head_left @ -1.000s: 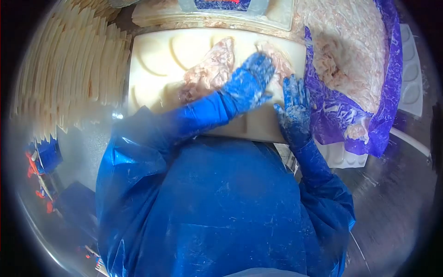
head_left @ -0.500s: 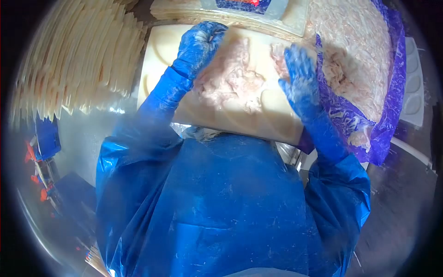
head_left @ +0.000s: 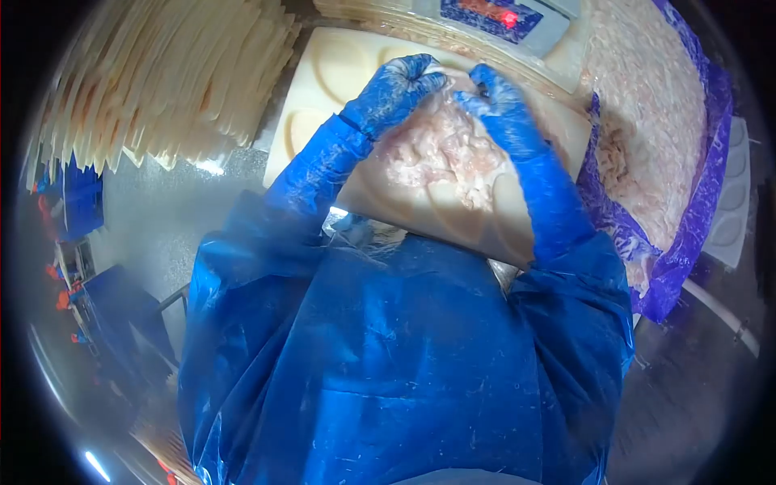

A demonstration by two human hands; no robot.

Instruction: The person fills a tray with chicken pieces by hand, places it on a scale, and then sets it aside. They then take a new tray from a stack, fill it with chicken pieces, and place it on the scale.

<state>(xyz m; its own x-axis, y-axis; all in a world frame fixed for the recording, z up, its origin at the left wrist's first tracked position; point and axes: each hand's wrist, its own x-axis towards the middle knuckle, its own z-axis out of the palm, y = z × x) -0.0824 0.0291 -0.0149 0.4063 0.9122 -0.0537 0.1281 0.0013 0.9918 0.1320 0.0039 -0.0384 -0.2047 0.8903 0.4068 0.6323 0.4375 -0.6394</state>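
Both hands wear blue gloves smeared with pale residue. My left hand (head_left: 402, 87) has its fingers closed on pale raw meat at the upper part of a white board with oval hollows (head_left: 323, 61). Close to its right, my right hand (head_left: 495, 101) curls its fingers at the same meat, also closed on it. The pile of pinkish raw meat (head_left: 444, 153) lies on the board between and below the hands. My fingertips partly hide the piece between them.
A large heap of pale meat (head_left: 647, 105) lies on purple plastic film (head_left: 715, 153) at the right. Stacked white sheets (head_left: 162, 73) stand at the upper left. A device with a red-lit display (head_left: 493, 18) sits beyond the board. Another hollowed white board (head_left: 730, 194) is at the far right.
My right hand has moved left from the board's right side to beside my left hand, and its fingers have closed. The view has shifted, so the board appears farther right.
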